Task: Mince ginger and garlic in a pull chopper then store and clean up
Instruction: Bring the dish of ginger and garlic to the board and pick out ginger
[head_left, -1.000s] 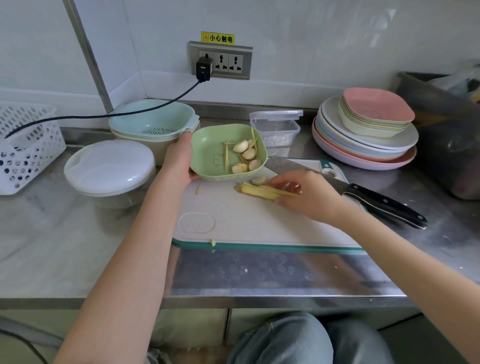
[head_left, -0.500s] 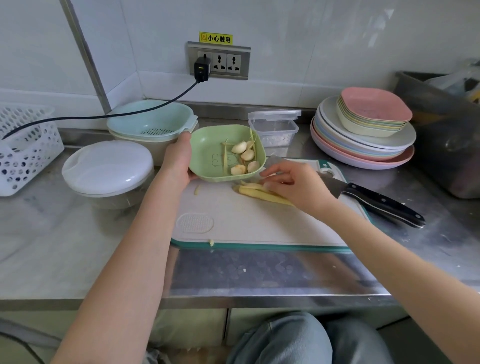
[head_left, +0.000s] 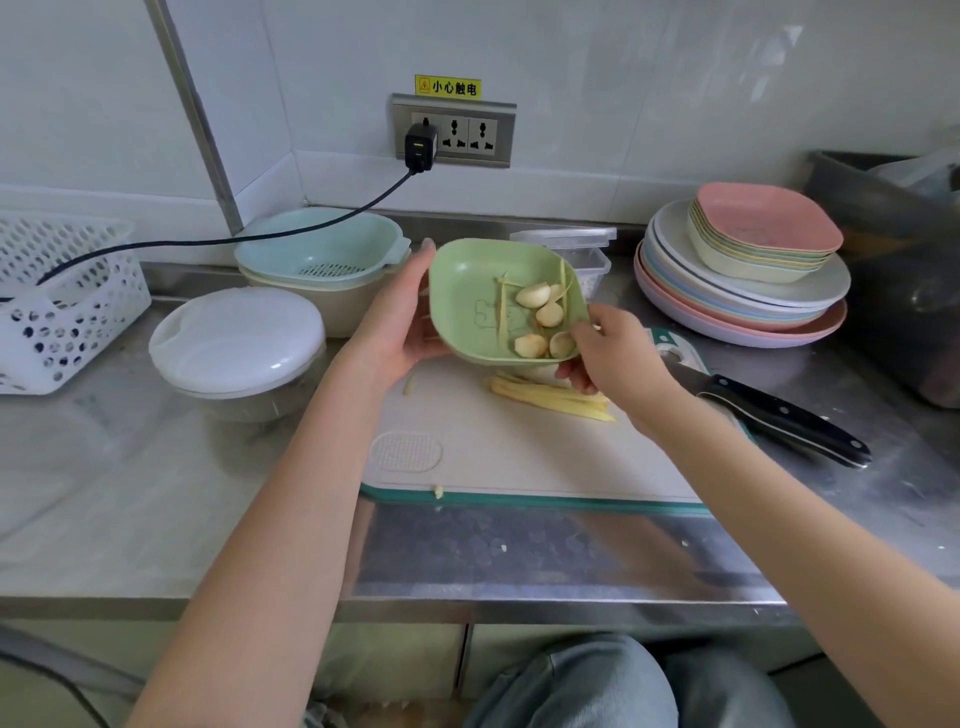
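My left hand (head_left: 397, 322) grips the left side of a green square bowl (head_left: 467, 296) and holds it tilted above the white cutting board (head_left: 519, 457). Inside lie several peeled garlic cloves (head_left: 535, 296) and thin ginger strips (head_left: 502, 312). My right hand (head_left: 613, 358) is at the bowl's lower right corner, fingertips on a clove (head_left: 562, 344) at the rim. A pile of ginger sticks (head_left: 550, 397) lies on the board under the bowl. The pull chopper (head_left: 236, 348) with its white lid stands at the left.
A black-handled knife (head_left: 779, 415) lies off the board's right edge. Stacked plates (head_left: 748, 291) stand at the right, a clear lidded box (head_left: 582, 249) behind the bowl, a blue colander bowl (head_left: 319, 254) and a white basket (head_left: 62, 301) at the left. A black cable (head_left: 291, 234) crosses the back.
The green bowl has been lifted off the counter and tilted toward me. My right hand left the ginger on the board and rose to the bowl's lower right corner.
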